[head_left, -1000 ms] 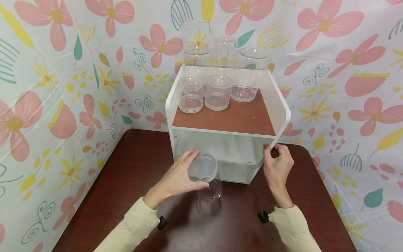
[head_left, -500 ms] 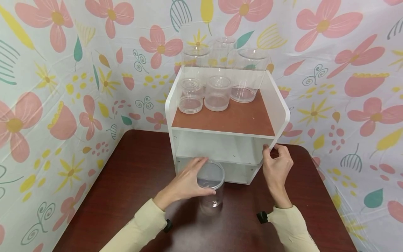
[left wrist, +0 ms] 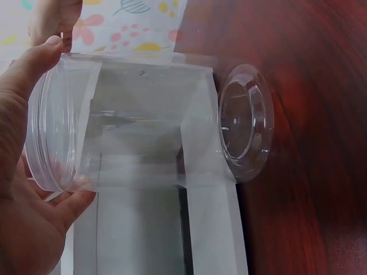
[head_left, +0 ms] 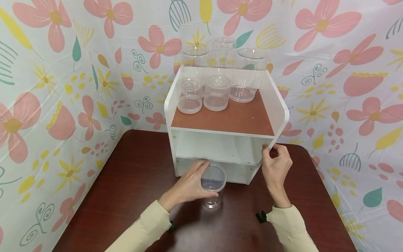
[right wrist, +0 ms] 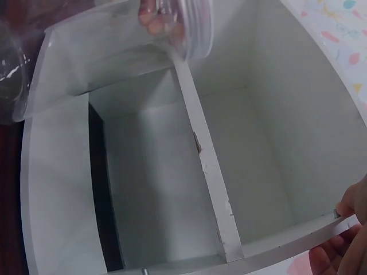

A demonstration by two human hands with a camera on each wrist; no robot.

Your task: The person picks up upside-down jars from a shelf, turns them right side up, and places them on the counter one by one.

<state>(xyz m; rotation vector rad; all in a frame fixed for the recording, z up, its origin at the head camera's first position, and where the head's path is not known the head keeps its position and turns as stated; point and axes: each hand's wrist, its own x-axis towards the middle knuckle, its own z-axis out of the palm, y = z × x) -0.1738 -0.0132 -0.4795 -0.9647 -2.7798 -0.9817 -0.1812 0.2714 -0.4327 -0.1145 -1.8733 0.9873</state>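
Note:
My left hand grips a clear plastic jar around its lidded top, thumb on the near side and fingers on the far side. The jar is close to upright in front of the white shelf unit, its base close over the tabletop. In the left wrist view the jar shows as see-through, with the shelf visible behind it. My right hand pinches the front edge of the unit's right side panel. In the right wrist view, part of the right hand shows at that panel's edge.
Several clear jars, one a short jar, stand on the unit's brown top board. Beneath are two white compartments, split by a shelf board with chipped edges. The dark red table meets flowered cloth at the back and sides.
My left hand has moved the jar slightly right and lower, and the jar has tilted closer to upright. My right hand stays on the side panel.

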